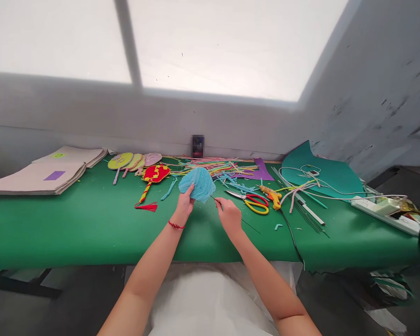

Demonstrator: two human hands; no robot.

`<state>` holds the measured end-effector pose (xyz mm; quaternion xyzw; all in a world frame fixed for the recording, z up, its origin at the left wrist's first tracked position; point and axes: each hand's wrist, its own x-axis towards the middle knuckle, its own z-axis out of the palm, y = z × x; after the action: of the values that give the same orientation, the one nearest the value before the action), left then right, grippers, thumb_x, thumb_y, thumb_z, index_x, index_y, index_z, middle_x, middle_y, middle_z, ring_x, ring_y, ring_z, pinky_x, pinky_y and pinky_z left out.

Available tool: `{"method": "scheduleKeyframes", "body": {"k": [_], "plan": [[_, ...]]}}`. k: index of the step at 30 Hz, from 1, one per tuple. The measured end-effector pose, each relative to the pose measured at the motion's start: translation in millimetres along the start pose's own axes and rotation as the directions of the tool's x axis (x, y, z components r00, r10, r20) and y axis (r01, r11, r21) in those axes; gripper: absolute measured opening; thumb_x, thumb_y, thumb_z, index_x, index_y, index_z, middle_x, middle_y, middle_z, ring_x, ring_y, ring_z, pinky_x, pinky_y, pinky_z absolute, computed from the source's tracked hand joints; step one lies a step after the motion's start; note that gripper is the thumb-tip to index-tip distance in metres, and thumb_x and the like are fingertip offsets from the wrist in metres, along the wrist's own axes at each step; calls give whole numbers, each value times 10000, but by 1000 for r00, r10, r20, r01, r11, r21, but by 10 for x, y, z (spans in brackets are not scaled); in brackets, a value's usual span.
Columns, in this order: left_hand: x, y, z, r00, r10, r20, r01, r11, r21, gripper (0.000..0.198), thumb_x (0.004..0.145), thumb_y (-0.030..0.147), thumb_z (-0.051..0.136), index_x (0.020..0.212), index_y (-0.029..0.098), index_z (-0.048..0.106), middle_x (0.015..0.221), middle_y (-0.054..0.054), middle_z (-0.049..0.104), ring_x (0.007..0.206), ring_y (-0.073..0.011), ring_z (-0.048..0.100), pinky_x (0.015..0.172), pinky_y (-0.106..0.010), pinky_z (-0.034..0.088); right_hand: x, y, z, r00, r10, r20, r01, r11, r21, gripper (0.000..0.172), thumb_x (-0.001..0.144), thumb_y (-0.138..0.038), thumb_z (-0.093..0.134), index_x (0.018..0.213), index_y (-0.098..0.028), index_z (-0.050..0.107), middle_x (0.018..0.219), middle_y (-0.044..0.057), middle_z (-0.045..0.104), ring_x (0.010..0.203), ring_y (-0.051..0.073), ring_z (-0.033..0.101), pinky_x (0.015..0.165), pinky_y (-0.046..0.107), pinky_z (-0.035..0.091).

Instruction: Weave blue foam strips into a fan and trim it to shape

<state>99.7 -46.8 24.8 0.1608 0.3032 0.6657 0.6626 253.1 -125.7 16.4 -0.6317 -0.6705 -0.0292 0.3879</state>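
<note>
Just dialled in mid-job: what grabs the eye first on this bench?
The light blue ribbed fan shape stands out at centre, gripped by the left hand, with the right hand pinching a thin dark rod at its edge. To its left on the green table cover lies a red and yellow tasselled fan; to its right, red-and-yellow-handled scissors beside a yellow glue gun.

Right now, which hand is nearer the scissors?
Right. The right hand sits just left of the scissors, pinching a wire; the left hand is farther left, gripping the blue fan.
</note>
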Motion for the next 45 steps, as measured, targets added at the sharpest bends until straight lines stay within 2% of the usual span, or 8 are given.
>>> {"method": "scheduleKeyframes", "body": {"k": [6,10,14,17,21,28,34,45], "plan": [[-41,-16,17,997,35,-69,-35,999,-1,253,744,155,743,992,144,695,1123,-98,701,1093,-254,637,961,-393,523,0,-14,89,993,-112,-40,109,992,-69,405,972,-305,292,929,-215,684,777,101,683,701,200,556,503,285,242],[-38,-50,27,997,65,-52,-65,998,3,270,731,126,746,995,153,698,1108,-90,707,1103,-251,631,987,-409,501,12,-29,69,999,-28,26,27,999,30,359,936,-304,322,878,-230,669,762,69,675,636,180,548,516,267,261],[-50,-38,49,996,89,-19,-89,996,-13,351,699,116,771,1037,166,688,1086,-84,716,1121,-244,622,1013,-406,478,104,-26,-1,972,87,218,-148,949,280,316,881,-406,387,755,-238,622,583,1,577,510,147,459,501,248,288],[-68,-18,68,995,97,-29,-97,995,4,314,691,104,773,990,154,694,1065,-85,722,1124,-245,619,1016,-407,474,210,16,-53,914,71,400,-284,817,502,302,812,-459,471,684,-210,585,502,-24,499,497,134,444,515,246,337],[-87,-24,73,995,101,-15,-100,994,42,249,702,104,761,940,144,698,1066,-92,719,1111,-252,624,994,-404,490,321,88,-142,857,42,514,-367,749,551,296,780,-463,512,691,-194,598,500,-26,500,503,131,456,515,243,347],[-52,-5,0,999,25,-37,-25,1000,-13,233,754,169,712,986,159,691,1103,-81,706,1070,-241,642,921,-372,540,327,114,-183,969,-67,239,23,983,183,267,862,-326,428,782,-254,672,709,22,681,617,173,566,551,258,346],[-4,51,-20,994,-108,-7,108,993,-48,279,771,126,670,1049,146,676,1084,-88,713,1016,-218,665,905,-342,549,289,250,-150,988,-130,78,127,991,45,302,904,-295,403,862,-264,701,848,48,723,734,212,638,589,273,369],[-4,11,-20,998,-59,18,59,998,19,240,740,117,722,978,132,697,1074,-84,717,976,-203,675,924,-340,539,226,291,-81,976,-215,27,217,971,-104,345,942,-236,369,928,-229,714,815,67,715,740,187,637,564,258,327]]}}
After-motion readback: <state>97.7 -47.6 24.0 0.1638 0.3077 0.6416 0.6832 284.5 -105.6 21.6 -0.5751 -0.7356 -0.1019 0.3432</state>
